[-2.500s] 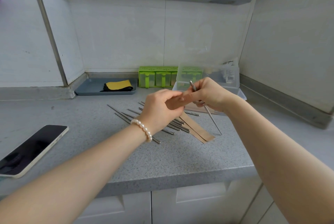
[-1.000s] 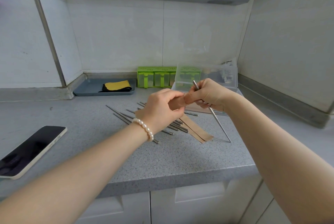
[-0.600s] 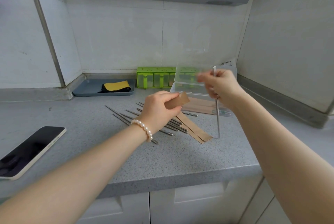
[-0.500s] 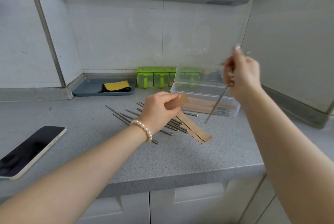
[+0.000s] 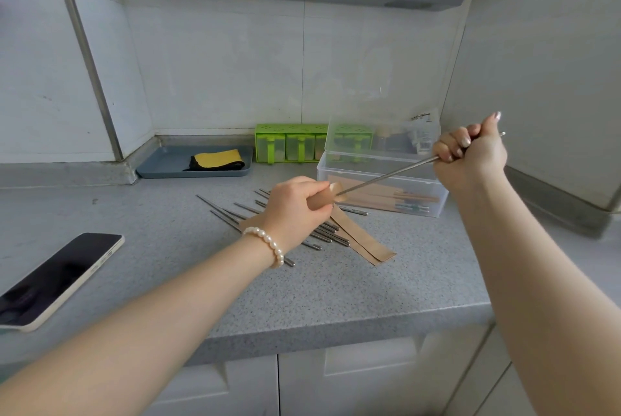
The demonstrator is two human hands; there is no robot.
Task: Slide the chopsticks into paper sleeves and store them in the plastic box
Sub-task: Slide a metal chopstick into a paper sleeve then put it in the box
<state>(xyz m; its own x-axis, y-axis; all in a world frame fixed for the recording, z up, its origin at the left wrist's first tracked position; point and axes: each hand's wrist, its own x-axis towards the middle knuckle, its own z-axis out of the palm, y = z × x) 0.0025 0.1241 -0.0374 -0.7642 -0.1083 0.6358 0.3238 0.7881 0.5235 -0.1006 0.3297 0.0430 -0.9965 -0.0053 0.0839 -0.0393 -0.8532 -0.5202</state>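
The left hand is curled around a brown paper sleeve. The sleeve is thin and flat, and its open end pokes out past the thumb. The right hand is closed in a fist around one end of a long, thin, shiny metal chopstick. The chopstick slants down to the left, and its tip is right at the open mouth of the sleeve. Both hands are up in the air above the worktop, which is grey and speckled like stone.

Under the left hand, near the middle of the worktop, lies a loose bunch of more metal chopsticks. Beside them lie flat brown paper sleeves, long and straight like ribbons.

The plastic box sits toward the back right of the worktop. It is see-through and long, with its clear lid standing open. Wrapped chopsticks already lie inside it.

By the back wall stands a green plastic holder with small pots. In the back left corner is a flat blue-grey tray with a yellow cloth on it. A dark, smooth phone lies at the left edge.
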